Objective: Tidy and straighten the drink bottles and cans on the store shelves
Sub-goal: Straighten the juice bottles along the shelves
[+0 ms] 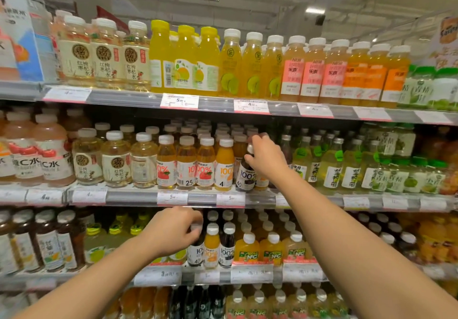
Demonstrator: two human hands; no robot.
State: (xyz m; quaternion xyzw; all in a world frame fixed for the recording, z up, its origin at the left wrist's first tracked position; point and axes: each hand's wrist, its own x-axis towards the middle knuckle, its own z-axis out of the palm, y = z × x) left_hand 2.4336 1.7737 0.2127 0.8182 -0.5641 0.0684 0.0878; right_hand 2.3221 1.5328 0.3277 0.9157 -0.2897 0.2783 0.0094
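Top shelf: upright rows run from pale tea bottles on the left, through yellow-capped juice bottles, to orange and pink-labelled bottles further right.
Middle shelf: pinkish bottles at far left, then pale tea bottles, then small "100%" juice bottles with white caps, then green-labelled bottles at right.
Left hand: reaches to the lower shelf, knuckles toward the camera.
Left fingers: curled around the neck and white cap of a dark lower bottle that stands at the shelf's front edge.
Orange small bottle: upright, just beside that dark lower bottle on its right, with another dark one next over.
Right hand: raised to the middle shelf, right of the orange "100%" bottle.
Right fingers: pinching the neck of a dark juice bottle, just under its white cap.
Dark juice bottle: at the front edge of the middle shelf, tilted slightly, its label reading "100%".
Bottom shelf: dark and yellowish bottles, only their tops in view.
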